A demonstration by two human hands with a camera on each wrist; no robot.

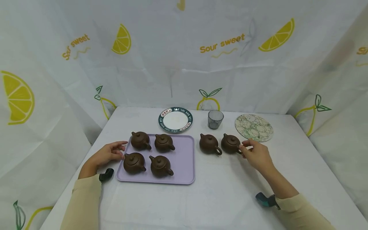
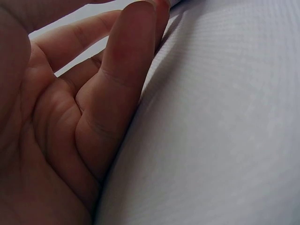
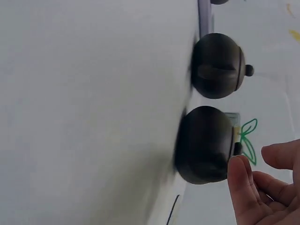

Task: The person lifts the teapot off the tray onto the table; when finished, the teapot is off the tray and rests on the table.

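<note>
My right hand [image 1: 257, 155] reaches the handle side of a small dark brown lidded teapot [image 1: 230, 143]. In the right wrist view, its fingertips [image 3: 240, 165] overlap the edge of that teapot [image 3: 205, 140], and a gap shows between thumb and finger. A second brown teapot [image 1: 209, 143] stands just left of it. On a lilac tray [image 1: 184, 159], several matching teapots sit in two rows, one at the front left [image 1: 134, 163]. My left hand [image 1: 107, 155] lies at the tray's left edge with loosely bent fingers, fingertips right by that teapot; the left wrist view shows its palm holding nothing.
Behind the tray lies a white plate [image 1: 175, 119] with a dark green patterned rim. A grey translucent cup [image 1: 215, 119] stands to its right, then a round patterned mat [image 1: 254, 127] beyond the right teapot. A lemon-print curtain [image 1: 161, 64] hangs behind the white table [image 1: 161, 207].
</note>
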